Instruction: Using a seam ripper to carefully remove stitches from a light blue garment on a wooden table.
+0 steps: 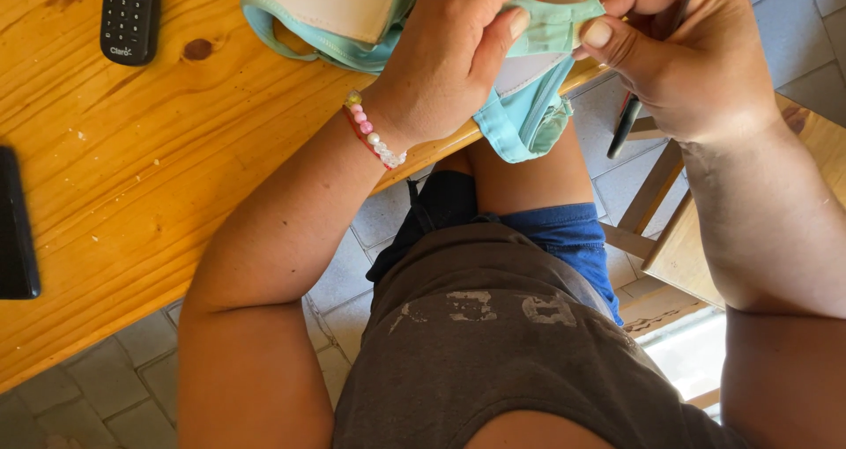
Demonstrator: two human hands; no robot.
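While both hands work at twelve o'clock, I see the mint-green padded fabric garment [529, 118] draped over the edge of the orange pine tabletop [132, 185]. My left hand [458, 57] is closed, pinching the garment's strap between thumb and fingers. My right hand [687, 57] is closed too, pinching the same strap with a thin dark pen-like tool [627, 123] held against the palm. At ten o'clock lies a black remote control [129, 15]; at nine o'clock, a flat black device [16, 229].
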